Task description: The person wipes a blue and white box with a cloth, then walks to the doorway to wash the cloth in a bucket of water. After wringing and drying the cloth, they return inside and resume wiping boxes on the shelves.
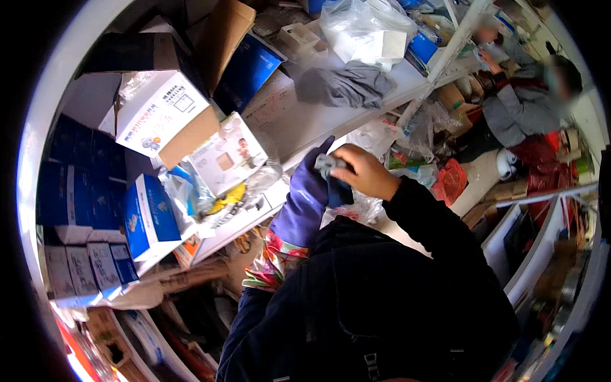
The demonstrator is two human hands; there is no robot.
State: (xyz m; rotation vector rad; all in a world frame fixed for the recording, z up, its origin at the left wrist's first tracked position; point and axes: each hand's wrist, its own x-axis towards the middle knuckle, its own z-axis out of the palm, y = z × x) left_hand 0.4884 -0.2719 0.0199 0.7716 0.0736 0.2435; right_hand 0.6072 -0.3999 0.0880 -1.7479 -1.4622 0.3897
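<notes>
My left hand wears a purple rubber glove with a floral cuff over the forearm. Its fingertips point up, and part of the hand is hidden, so its grip cannot be made out. My bare right hand, in a black sleeve, pinches a bunched grey cloth item against the gloved hand. A dark blue piece of fabric hangs under the right fingers; whether it joins the grey item is unclear. Beyond both hands, a crumpled grey cloth lies on the white shelf.
Opened cartons and blue-and-white boxes crowd the left. A white plastic bag sits on the shelf. At right, a person in grey is near plastic bags and a red bag. A metal post rises behind the shelf edge.
</notes>
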